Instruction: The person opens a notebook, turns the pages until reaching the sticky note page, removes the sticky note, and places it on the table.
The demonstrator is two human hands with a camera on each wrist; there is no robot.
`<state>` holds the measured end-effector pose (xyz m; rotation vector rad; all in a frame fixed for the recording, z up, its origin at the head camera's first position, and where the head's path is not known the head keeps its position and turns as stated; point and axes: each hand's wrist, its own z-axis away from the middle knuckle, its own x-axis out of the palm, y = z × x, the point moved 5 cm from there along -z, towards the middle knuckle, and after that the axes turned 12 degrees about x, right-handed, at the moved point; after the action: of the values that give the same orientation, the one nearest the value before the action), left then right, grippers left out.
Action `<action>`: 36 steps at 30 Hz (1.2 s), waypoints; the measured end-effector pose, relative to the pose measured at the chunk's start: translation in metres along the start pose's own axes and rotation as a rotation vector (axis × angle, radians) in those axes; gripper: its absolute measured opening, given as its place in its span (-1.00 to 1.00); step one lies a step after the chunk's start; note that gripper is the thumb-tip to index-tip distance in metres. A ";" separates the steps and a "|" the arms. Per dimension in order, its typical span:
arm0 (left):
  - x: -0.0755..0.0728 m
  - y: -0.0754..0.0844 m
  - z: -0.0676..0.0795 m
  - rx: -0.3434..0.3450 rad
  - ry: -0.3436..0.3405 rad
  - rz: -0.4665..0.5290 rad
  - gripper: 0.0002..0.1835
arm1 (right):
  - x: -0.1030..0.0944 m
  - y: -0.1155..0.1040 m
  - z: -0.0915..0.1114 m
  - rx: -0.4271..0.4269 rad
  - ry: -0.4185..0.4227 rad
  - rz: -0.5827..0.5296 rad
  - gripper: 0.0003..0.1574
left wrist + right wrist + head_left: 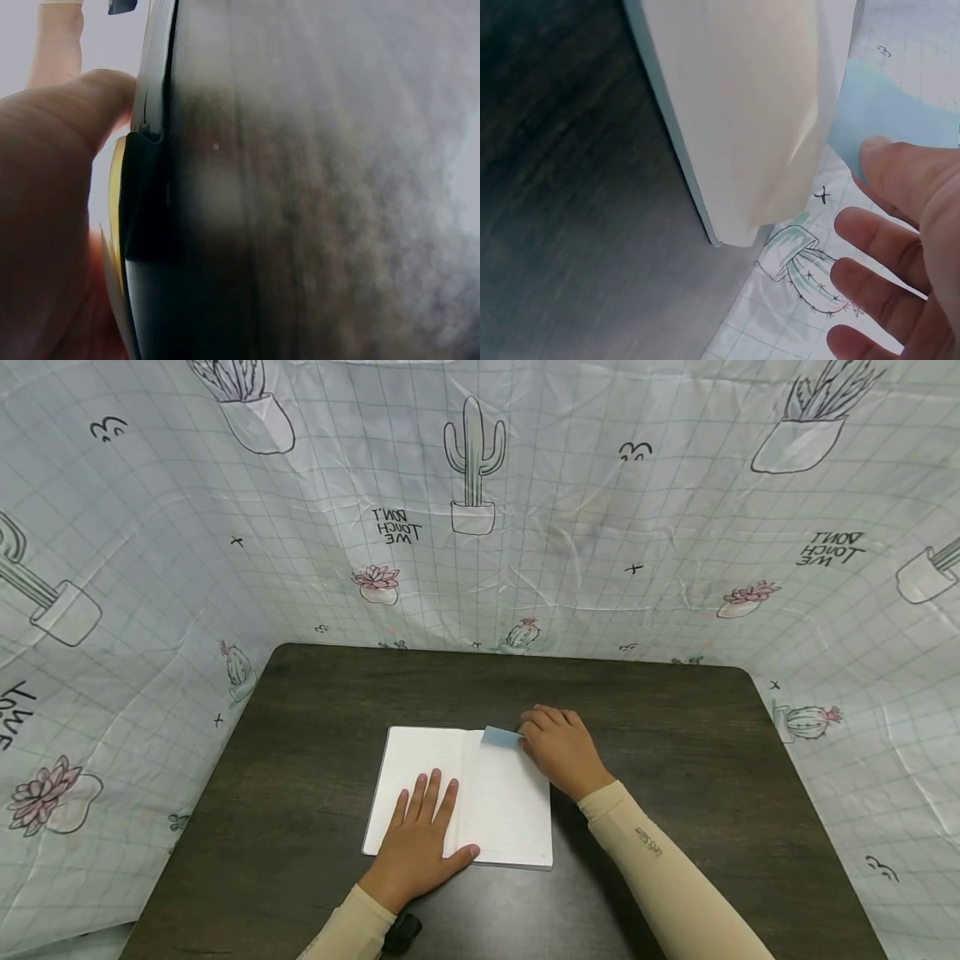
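Note:
An open notebook (pixel 510 810) with white pages lies on the dark table. My left hand (pixel 422 847) rests on it with fingers spread, mostly over the left page, the thumb reaching across the lower right page. In the left wrist view, the left hand (pixel 49 195) is beside the notebook's edge (pixel 152 82). At the top of the right page, my right hand (pixel 558 750) holds a small blue paper slip (pixel 501 737). The right wrist view shows the right hand (pixel 911 247) pinching the blue slip (pixel 889 112) between thumb and index finger, other fingers loosely bent.
The dark wooden table (pixel 300 760) extends around the notebook. Behind and at both sides hangs a white grid cloth (pixel 570 527) printed with cacti. A black band (pixel 402 933) is at the left wrist.

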<state>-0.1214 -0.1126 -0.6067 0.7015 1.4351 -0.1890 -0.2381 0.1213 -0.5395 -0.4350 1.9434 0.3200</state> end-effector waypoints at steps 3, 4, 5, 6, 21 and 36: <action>-0.002 0.001 0.000 -0.001 -0.004 0.004 0.13 | -0.001 0.003 -0.002 0.019 0.014 -0.022 -0.77; -0.003 0.002 0.000 -0.002 -0.007 0.006 0.12 | -0.002 0.004 -0.002 0.024 0.017 -0.030 -0.77; -0.004 0.002 0.000 -0.004 -0.010 0.009 0.11 | -0.003 0.004 -0.003 0.031 0.019 -0.036 -0.77; -0.005 0.003 0.000 -0.008 -0.015 0.007 0.11 | -0.004 0.005 -0.003 0.038 0.020 -0.041 -0.77; -0.007 0.004 0.000 -0.020 -0.036 0.008 0.10 | -0.021 0.033 0.005 0.127 0.035 -0.082 -0.79; -0.005 0.004 0.001 0.012 0.030 0.026 0.11 | -0.041 0.069 0.071 0.073 0.089 0.087 -0.78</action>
<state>-0.1192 -0.1115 -0.6010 0.7353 1.4541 -0.1674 -0.1954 0.2192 -0.5285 -0.3219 2.0577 0.2887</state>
